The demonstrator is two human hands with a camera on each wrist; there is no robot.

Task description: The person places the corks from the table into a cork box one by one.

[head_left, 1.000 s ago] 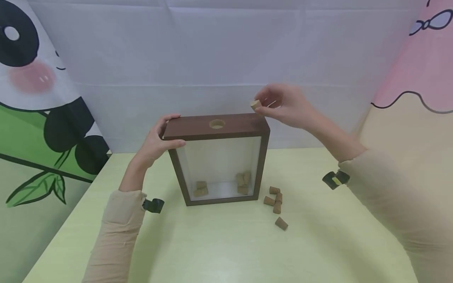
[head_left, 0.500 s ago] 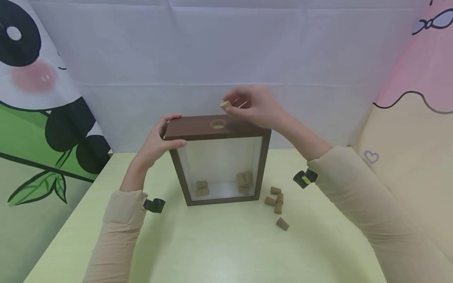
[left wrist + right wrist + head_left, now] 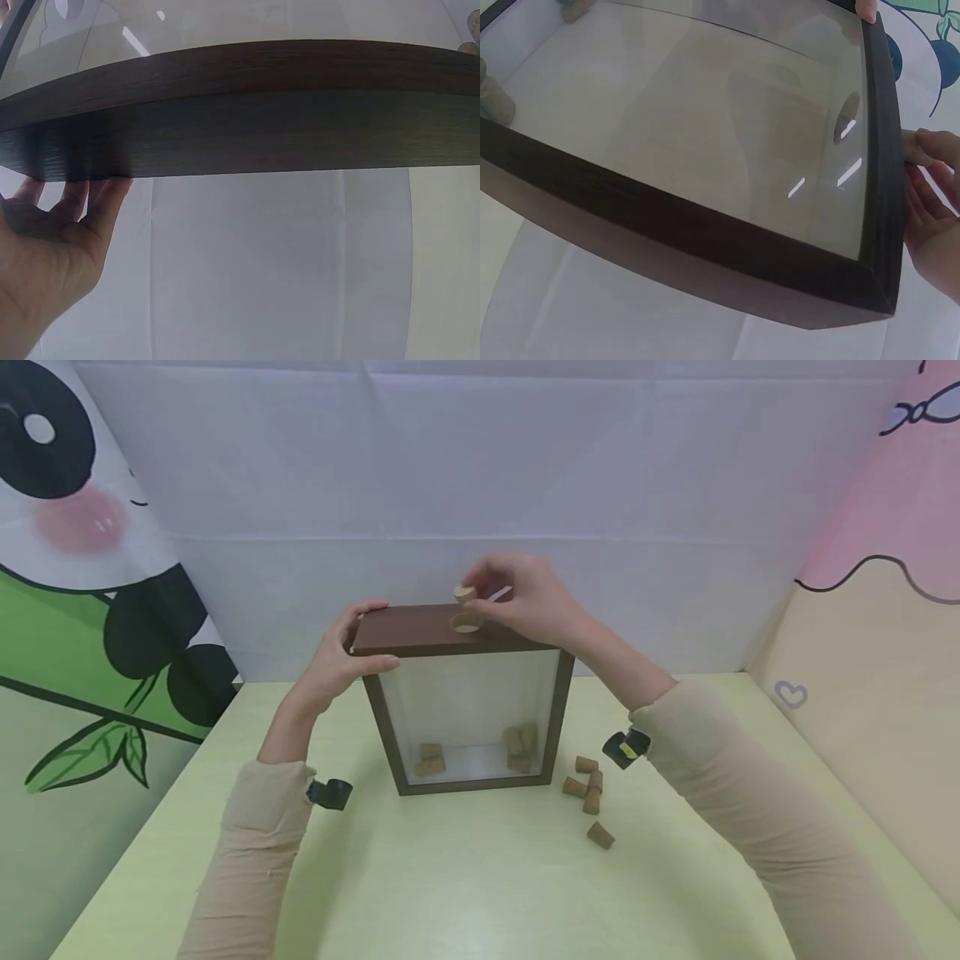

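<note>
A dark wooden shadow box (image 3: pixel 420 631) with a glass front stands upright on the pale green table (image 3: pixel 480 877). Its top has a round hole (image 3: pixel 467 624). My right hand (image 3: pixel 517 597) pinches a cork (image 3: pixel 464 594) just above that hole. My left hand (image 3: pixel 337 656) grips the box's top left corner, thumb on the front, fingers over the top. Several corks (image 3: pixel 517 743) lie inside the box on its floor. In the left wrist view the left hand (image 3: pixel 52 247) lies under the dark frame (image 3: pixel 247 112). The right wrist view shows the frame (image 3: pixel 705 240) and glass (image 3: pixel 705 112).
Several loose corks (image 3: pixel 587 781) lie on the table right of the box, one (image 3: pixel 599 835) nearer me. A white cloth backdrop (image 3: pixel 480 485) hangs behind, with a panda print (image 3: pixel 90 568) on the left and a pink and beige panel (image 3: pixel 885 568) on the right.
My right hand has carried the cork leftward from above the box's right corner to just over the hole. The left hand has kept its grip on the corner.
</note>
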